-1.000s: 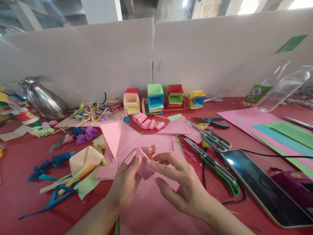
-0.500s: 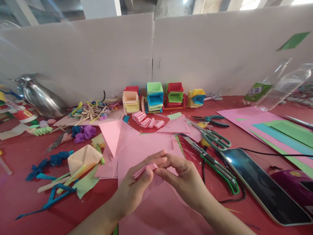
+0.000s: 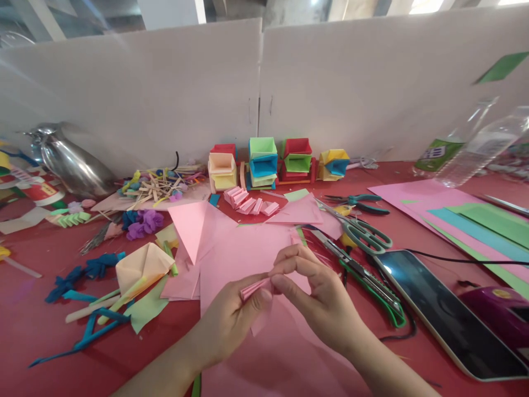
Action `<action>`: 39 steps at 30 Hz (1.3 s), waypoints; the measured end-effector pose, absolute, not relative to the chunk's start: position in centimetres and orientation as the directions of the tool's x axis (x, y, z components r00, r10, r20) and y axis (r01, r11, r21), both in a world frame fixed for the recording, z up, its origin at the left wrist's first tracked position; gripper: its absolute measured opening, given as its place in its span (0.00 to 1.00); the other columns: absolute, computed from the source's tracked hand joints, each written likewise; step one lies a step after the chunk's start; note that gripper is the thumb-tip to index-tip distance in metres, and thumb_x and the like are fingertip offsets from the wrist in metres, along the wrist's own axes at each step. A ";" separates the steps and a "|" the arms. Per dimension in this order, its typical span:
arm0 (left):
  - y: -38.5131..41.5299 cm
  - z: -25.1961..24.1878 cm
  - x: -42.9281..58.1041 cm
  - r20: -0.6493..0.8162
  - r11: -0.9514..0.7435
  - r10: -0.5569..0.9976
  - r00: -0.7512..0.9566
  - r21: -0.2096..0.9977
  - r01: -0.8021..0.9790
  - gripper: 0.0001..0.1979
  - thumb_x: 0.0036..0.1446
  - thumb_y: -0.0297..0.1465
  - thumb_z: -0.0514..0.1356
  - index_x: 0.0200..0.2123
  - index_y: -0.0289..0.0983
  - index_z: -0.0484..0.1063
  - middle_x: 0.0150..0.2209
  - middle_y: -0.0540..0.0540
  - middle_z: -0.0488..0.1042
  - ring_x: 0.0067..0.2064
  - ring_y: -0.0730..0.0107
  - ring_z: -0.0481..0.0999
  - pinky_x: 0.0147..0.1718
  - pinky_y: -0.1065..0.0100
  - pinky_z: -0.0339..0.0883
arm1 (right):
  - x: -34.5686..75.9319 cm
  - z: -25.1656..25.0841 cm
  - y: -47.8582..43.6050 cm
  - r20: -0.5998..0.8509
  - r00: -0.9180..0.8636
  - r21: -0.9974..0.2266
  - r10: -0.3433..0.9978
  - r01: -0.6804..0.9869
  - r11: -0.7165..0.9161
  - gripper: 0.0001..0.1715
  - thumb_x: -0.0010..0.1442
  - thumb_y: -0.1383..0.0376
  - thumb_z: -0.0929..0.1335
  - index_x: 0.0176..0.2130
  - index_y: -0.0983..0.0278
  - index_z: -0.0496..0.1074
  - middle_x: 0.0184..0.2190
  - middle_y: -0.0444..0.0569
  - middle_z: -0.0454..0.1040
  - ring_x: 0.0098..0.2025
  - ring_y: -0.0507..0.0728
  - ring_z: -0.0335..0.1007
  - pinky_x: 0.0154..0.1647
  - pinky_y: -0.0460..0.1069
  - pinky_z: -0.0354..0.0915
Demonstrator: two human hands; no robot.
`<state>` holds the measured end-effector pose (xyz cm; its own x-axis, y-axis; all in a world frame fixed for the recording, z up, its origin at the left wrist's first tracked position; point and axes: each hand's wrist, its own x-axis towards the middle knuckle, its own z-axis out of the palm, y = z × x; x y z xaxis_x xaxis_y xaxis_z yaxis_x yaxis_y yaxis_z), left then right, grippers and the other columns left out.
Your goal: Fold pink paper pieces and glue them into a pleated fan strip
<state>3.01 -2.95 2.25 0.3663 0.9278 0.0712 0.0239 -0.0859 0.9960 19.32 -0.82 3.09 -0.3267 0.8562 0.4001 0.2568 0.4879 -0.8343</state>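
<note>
Between the thumb and fingers of my left hand (image 3: 233, 314) is a narrow strip of folded pink paper (image 3: 253, 289), its layers showing at the near end. My right hand (image 3: 316, 295) pinches the other end of the same strip, thumb against fingertips. Part of the paper hangs below the fingers. Beneath both hands lies a large pink sheet (image 3: 235, 248). Beyond it sits a curved row of pleated pink paper pieces (image 3: 250, 202). A pink paper triangle (image 3: 189, 226) stands out to the left of the sheet.
Scissors (image 3: 363, 234), a green utility knife (image 3: 363, 278), pliers (image 3: 359, 203) and a phone (image 3: 450, 314) lie right. Folded paper boxes (image 3: 263, 162) stand at the back. A metal jug (image 3: 74, 162), a cream paper piece (image 3: 142, 264) and blue twisted paper (image 3: 93, 331) are left.
My hands have shifted slightly right, with the folded strip turned a little. The right fingers have lifted and curled, now pinching the strip's far end.
</note>
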 end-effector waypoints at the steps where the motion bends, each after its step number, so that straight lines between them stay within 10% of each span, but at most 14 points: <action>1: -2.9 2.1 3.0 0.053 -0.064 0.928 0.368 0.998 0.019 0.18 0.59 0.39 0.53 0.46 0.37 0.74 0.38 0.42 0.77 0.40 0.60 0.74 0.42 0.65 0.66 | 19.3 3.1 -0.8 0.390 -0.311 -0.850 0.867 0.241 0.469 0.10 0.60 0.67 0.64 0.27 0.63 0.69 0.31 0.46 0.66 0.35 0.53 0.65 0.39 0.50 0.63; 39: -3.6 1.2 3.5 -0.241 0.175 0.834 0.497 0.969 0.177 0.22 0.61 0.44 0.46 0.39 0.33 0.70 0.30 0.43 0.76 0.24 0.73 0.72 0.25 0.70 0.67 | 18.3 3.0 -1.0 -0.018 -0.259 -0.999 0.966 0.047 -0.006 0.09 0.53 0.62 0.67 0.25 0.65 0.67 0.22 0.41 0.65 0.22 0.48 0.62 0.22 0.44 0.59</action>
